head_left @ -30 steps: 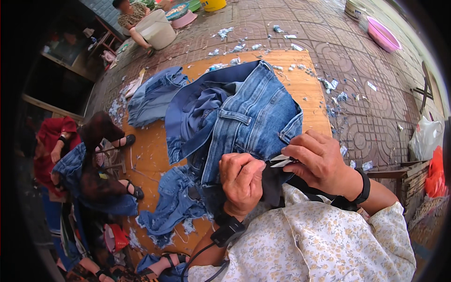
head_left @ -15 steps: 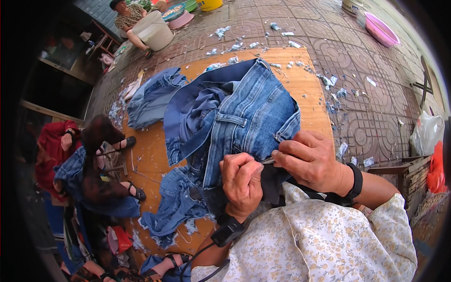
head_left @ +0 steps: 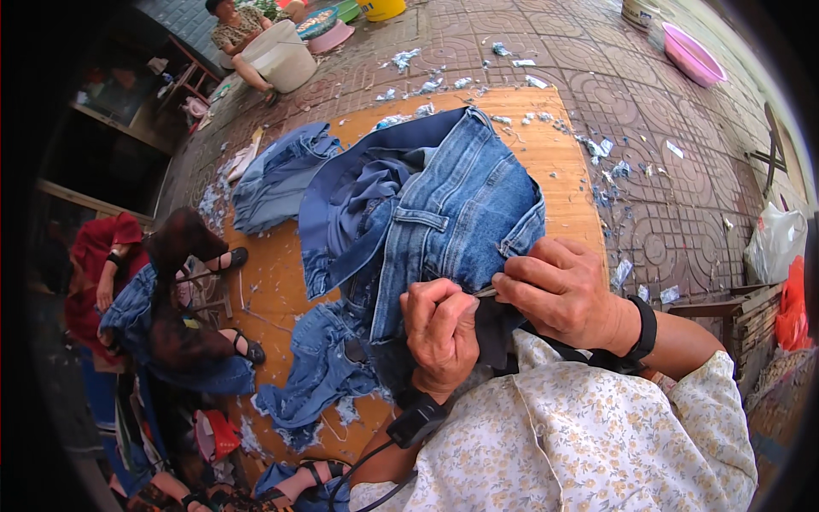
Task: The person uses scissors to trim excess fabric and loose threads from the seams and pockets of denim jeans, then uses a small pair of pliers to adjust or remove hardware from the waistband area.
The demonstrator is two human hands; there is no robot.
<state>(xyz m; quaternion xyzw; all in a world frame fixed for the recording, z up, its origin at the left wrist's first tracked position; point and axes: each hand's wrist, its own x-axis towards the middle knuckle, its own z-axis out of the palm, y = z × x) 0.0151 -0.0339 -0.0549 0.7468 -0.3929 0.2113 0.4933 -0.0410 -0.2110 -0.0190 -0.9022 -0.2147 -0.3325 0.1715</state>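
Observation:
A pair of blue jeans (head_left: 482, 209) lies bunched over the near part of the wooden board, its waistband and belt loops turned up and bluish lining showing. At its near edge my left hand (head_left: 439, 337) is closed with curled fingers, gripping the denim. Close beside it on the right, my right hand (head_left: 559, 286) is closed in a pinch at the jeans' edge. Something thin and greyish shows between the two hands, too small to name. Dark cloth hangs just below them.
More denim pieces (head_left: 320, 375) with frayed edges lie on the wooden board (head_left: 546, 162). Scraps litter the paving around it. A person in dark red (head_left: 98, 256) sits at the left with denim on the lap. Another sits behind a white bucket (head_left: 280, 55). A pink basin (head_left: 691, 55) stands far right.
My hands and the jeans hold almost the same place. The hand of the person in red at the left has moved down toward the denim on the lap.

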